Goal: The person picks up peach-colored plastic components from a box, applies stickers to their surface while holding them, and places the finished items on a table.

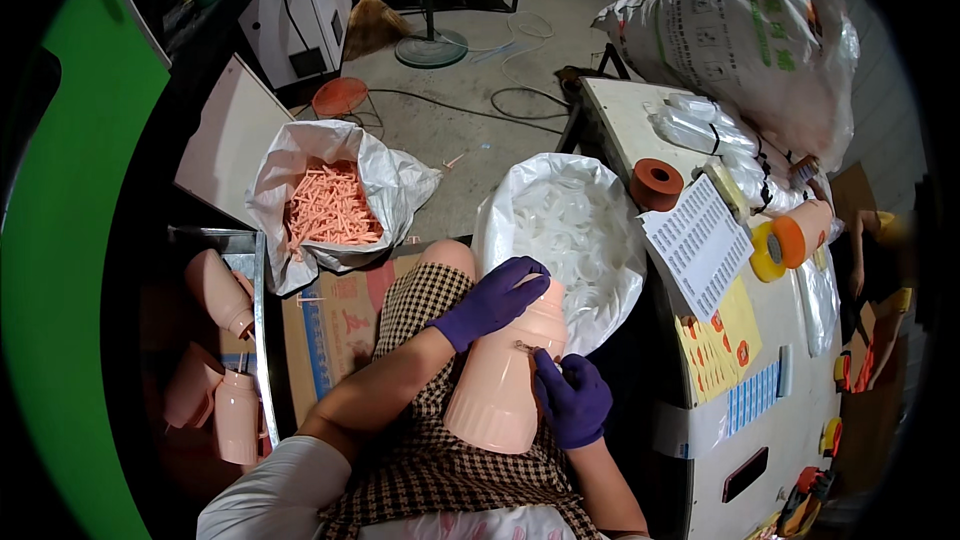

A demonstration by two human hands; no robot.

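Note:
A peach-pink plastic jug [495, 395] with a ribbed lower body lies tilted across my lap, its narrower neck pointing away from me. My left hand [488, 306], in a purple glove, is wrapped over the jug's neck and grips it. At the jug's right side is my right hand [575, 400], also gloved, with the fingers curled in. A small dark, thin thing [526, 346] shows at its fingertips against the jug's wall; its kind is too small to tell. Just beyond the jug stands a white sack [505, 205] of clear plastic rings.
Left, a metal-sided bin [262, 310] holds several pink jugs [237, 415]. Another white sack [268, 190] contains pink plastic strips. On the right-hand table [735, 440] are printed sheets [695, 245], tape rolls [657, 185], a phone [745, 474] and bagged parts. A big stuffed sack [740, 40] stands behind.

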